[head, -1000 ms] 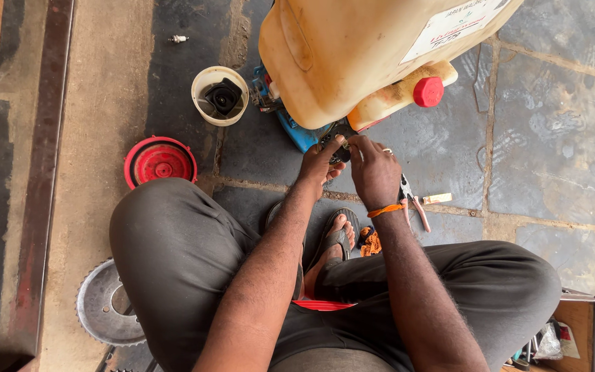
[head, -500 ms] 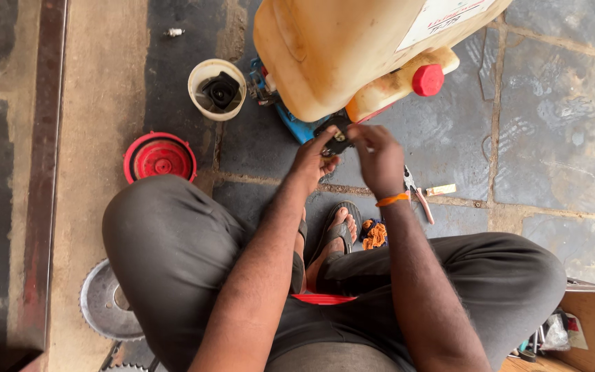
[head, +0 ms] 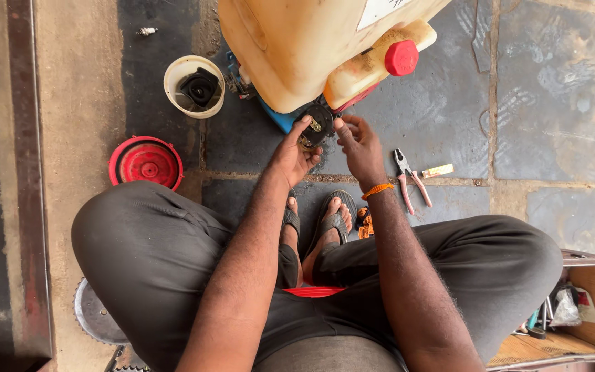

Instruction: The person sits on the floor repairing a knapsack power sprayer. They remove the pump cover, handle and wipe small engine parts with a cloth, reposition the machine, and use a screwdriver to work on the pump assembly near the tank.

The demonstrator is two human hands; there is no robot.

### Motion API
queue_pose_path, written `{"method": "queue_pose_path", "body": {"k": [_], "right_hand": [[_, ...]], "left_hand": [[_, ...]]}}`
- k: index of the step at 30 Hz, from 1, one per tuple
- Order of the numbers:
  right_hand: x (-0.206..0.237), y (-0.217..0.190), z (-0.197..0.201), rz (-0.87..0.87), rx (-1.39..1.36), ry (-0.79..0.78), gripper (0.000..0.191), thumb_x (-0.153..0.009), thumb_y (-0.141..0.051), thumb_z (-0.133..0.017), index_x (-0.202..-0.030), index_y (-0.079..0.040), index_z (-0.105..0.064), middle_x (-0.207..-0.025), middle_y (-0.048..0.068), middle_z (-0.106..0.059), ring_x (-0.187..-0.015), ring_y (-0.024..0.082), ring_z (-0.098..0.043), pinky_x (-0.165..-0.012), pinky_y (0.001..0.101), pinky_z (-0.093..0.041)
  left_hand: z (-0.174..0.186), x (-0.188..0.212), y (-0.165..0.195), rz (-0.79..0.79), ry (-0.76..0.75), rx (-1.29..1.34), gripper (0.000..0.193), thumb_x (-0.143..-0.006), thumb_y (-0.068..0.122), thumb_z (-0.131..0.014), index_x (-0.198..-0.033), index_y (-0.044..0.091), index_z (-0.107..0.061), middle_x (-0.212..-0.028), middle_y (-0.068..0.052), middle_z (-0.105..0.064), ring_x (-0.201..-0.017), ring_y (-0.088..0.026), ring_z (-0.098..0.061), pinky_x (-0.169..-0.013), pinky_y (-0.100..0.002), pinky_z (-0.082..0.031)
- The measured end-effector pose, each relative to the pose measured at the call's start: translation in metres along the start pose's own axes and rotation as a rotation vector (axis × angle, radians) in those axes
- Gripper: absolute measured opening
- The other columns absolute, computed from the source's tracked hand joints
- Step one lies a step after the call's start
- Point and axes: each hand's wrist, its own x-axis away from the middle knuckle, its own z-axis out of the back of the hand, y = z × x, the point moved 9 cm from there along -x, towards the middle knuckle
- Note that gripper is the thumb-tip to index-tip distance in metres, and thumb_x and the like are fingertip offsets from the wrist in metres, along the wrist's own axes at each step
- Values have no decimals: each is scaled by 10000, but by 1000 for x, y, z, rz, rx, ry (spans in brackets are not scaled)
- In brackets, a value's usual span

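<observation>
Where the yellow tank (head: 297,48) meets its blue base (head: 278,117), a black round part (head: 319,122) is pinched by left hand (head: 294,153) and right hand (head: 358,143), red cap (head: 401,58) above, pliers (head: 409,178) right, red lid (head: 146,162) and cream cup (head: 193,86) left.

Dark grey trousers (head: 153,255), orange wristband (head: 377,189), sandals (head: 332,224)

1 head camera looks straight down, close.
</observation>
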Motion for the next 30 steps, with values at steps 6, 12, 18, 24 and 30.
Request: {"method": "queue_pose_path", "body": {"k": [6, 12, 18, 24, 30], "right_hand": [[2, 22, -26, -231, -261, -173, 564, -899, -460, -709, -1322, -106, -592, -1088, 24, -712, -976, 123, -665, -865, 314, -531], [-8, 35, -31, -250, -324, -140, 465, -918, -349, -732, -1276, -63, -653, -1079, 43, -726, -952, 125, -673, -875, 301, -551], [-20, 41, -33, -273, -428, -84, 390, -935, -260, -694, -1257, -47, -638, -1068, 39, -710, -903, 140, -675, -834, 300, -572], [-28, 41, -37, -304, -481, -101, 328, -946, -255, -653, -1217, -71, -633, -1075, 34, -705, -930, 129, -685, -839, 300, -572], [-34, 36, -38, -291, -452, -112, 288, -954, -250, -657, -1176, -68, -638, -1052, 32, -706, -909, 139, -669, -807, 305, -562]], "left_hand": [[0, -5, 4, -65, 97, -217, 584, -770, 581, -762, -1172, 172, -649, -1000, 13, -694, -876, -144, -668, -770, -318, -517], [6, -8, 16, -100, 178, -274, 599, -776, 567, -754, -1211, 173, -634, -1100, -2, -660, -1014, -143, -632, -859, -356, -516], [0, -20, 29, -172, 103, -228, 494, -843, 460, -741, -1203, 134, -648, -1061, -25, -688, -957, -137, -667, -872, -352, -553], [-4, -27, 40, -165, 24, -240, 402, -875, 366, -736, -1200, 142, -659, -1044, 3, -714, -924, -96, -683, -862, -325, -546], [-14, -29, 50, -201, -29, -279, 376, -915, 342, -705, -1188, 85, -674, -1033, -34, -719, -894, -109, -699, -811, -304, -575]]}}
